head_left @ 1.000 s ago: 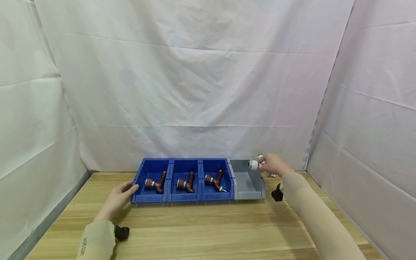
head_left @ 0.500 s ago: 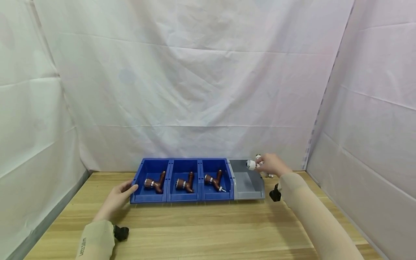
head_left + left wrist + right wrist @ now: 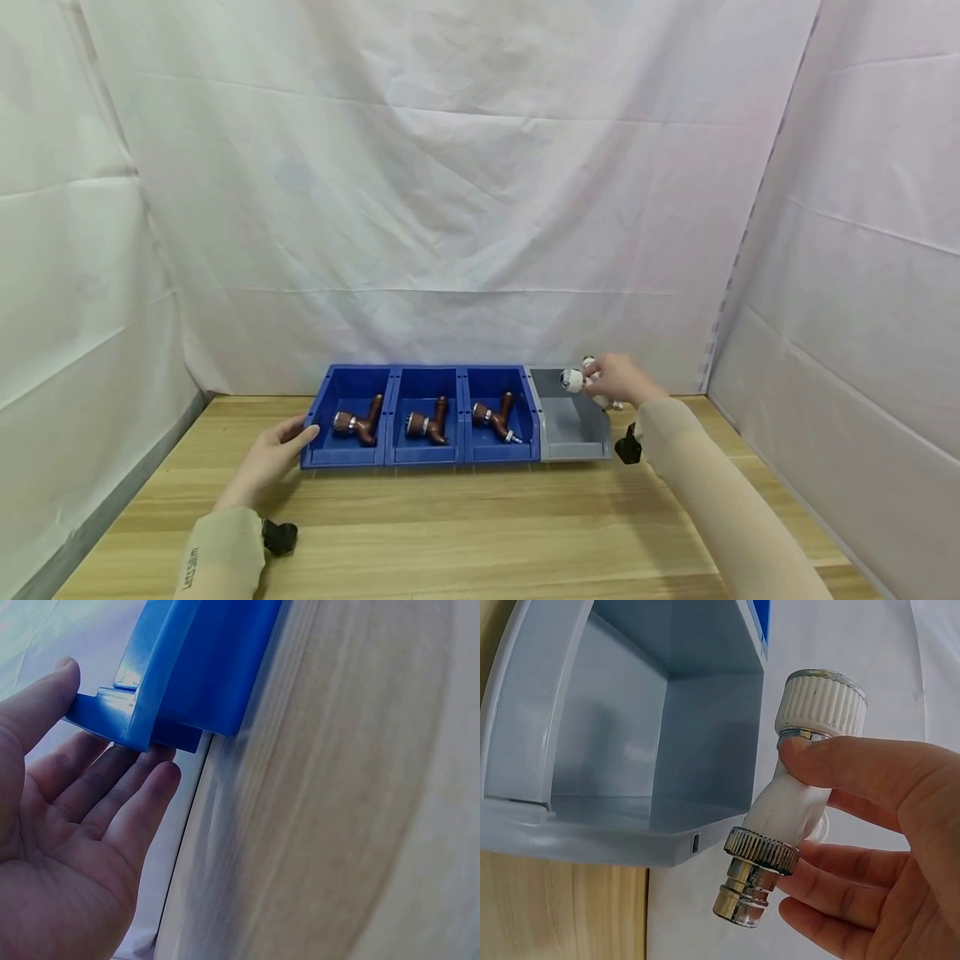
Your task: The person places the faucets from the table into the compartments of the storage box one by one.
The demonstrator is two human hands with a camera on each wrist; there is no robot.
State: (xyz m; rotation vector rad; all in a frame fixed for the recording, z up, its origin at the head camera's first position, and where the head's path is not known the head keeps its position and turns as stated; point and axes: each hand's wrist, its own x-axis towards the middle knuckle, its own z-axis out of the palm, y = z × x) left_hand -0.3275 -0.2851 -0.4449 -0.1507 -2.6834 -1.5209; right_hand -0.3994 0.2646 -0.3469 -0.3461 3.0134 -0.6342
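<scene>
In the head view my right hand [image 3: 619, 378] holds a white tap [image 3: 572, 381] over the back of the grey bin [image 3: 576, 451]. The right wrist view shows thumb and fingers pinching this tap [image 3: 786, 804], which has a ribbed white knob and a metal spout with a knurled ring. My left hand [image 3: 272, 452] grips the front left corner of the leftmost blue bin [image 3: 322, 457]. In the left wrist view, that hand [image 3: 82, 825] has its thumb on one side of the blue bin's edge [image 3: 139, 720] and its fingers on the other.
Each of the three joined blue bins holds one brown tap: left [image 3: 365, 427], middle [image 3: 429, 423] and right [image 3: 497, 421]. The right one has a metal tip. The bins stand on a wooden table [image 3: 465, 533] before a white curtain [image 3: 450, 208].
My right hand has moved slightly left with the white tap, bringing it further over the grey bin. The left hand stays on the blue bin.
</scene>
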